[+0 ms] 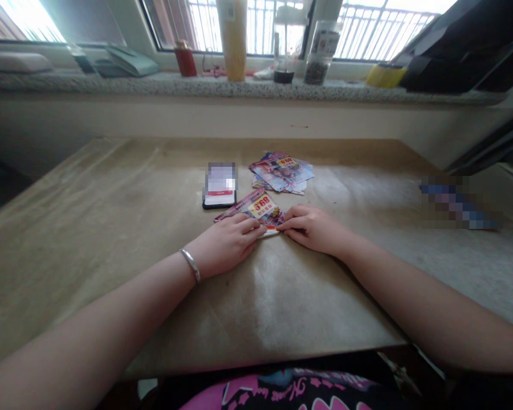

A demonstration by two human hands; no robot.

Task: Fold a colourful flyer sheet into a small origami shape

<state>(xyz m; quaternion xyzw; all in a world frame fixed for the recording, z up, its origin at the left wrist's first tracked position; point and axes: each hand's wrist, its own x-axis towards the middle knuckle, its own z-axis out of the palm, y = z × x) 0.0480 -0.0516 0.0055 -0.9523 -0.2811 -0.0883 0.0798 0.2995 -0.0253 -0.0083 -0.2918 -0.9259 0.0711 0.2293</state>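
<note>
The left hand (pixel 226 242) and right hand (pixel 314 229) both pinched one glossy red-and-yellow paper leaflet (pixel 260 207), seemingly mid-fold; the loose pile of colourful leaflets (pixel 282 171) beyond lay unhandled.

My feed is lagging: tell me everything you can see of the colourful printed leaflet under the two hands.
The colourful printed paper leaflet looks glossy, mostly red and purple, with a yellow panel bearing red digits. It lies on the beige table, turned at an angle. The left hand and right hand rest fingertips on its near edge, hiding part of it. A black phone lies just behind.
</note>
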